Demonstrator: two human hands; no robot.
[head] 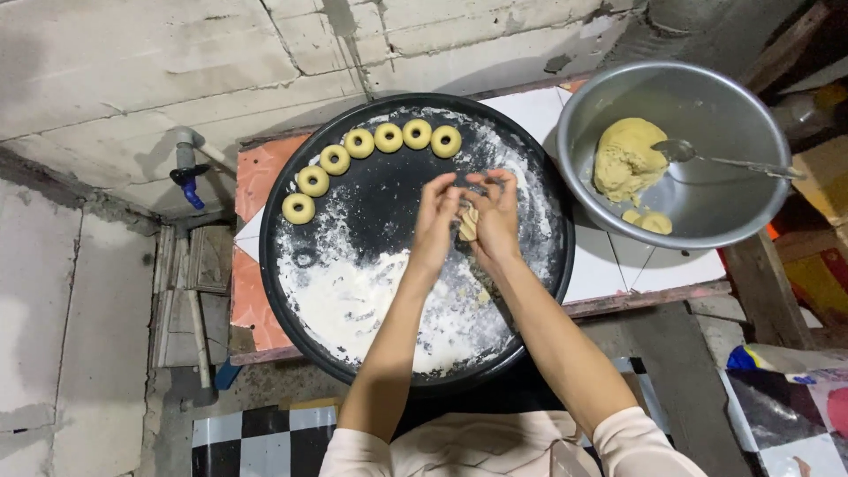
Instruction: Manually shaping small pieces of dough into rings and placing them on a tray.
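**Dough pressed between two hands**

Six pale dough rings (pixel 371 155) curve along the round black tray (pixel 291 265), dusted with flour. Above it, left hand (pixel 435 221) and right hand (pixel 495 216) close their fingers on a soft dough piece (pixel 467 223) between them. Right, a shiny metal bowl (pixel 707 106) holds lumpy dough.

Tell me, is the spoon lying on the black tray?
No, the spoon rests inside the silver bowl beside the lump of dough, not on the black tray.
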